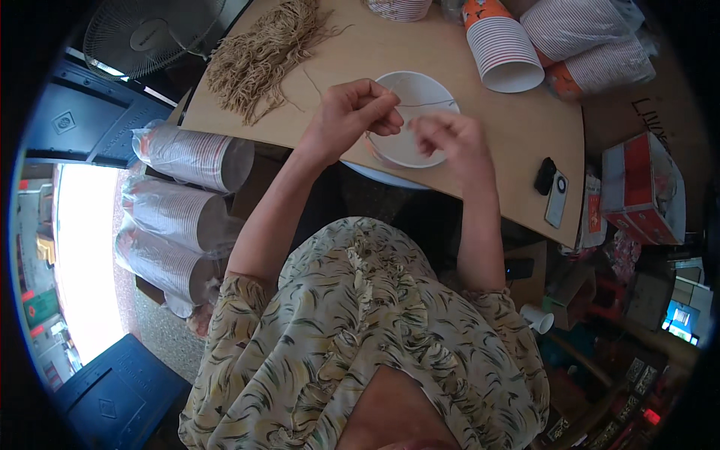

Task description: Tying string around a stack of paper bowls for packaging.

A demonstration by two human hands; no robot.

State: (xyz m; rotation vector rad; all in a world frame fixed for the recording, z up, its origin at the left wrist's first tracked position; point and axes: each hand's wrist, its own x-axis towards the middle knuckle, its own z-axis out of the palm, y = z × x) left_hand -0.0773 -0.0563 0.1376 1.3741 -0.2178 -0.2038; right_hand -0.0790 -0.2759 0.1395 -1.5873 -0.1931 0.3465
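Observation:
In front of me a round white paper bucket (406, 152) stands at the table's near edge, its wide mouth facing up. My left hand (352, 116) is over its left side, thumb and fingers pinched together. A thin cord (431, 103) runs from beside those fingertips across the bucket's mouth to its far right rim. My right hand (454, 139) hangs over the bucket's right side with curled fingers, smeared by motion; whether it grips anything is unclear. A heap of beige cords (262, 56) lies at the far left of the table, loose ends trailing toward my left hand.
Nested white buckets (506, 56) lie at the table's far right, near plastic-wrapped stacks (581, 34). A phone (556, 199) and a small black object (545, 175) rest near the right edge. More wrapped buckets (184, 217) are stacked left. A fan (150, 35) stands far left; a red-white carton (637, 191), right.

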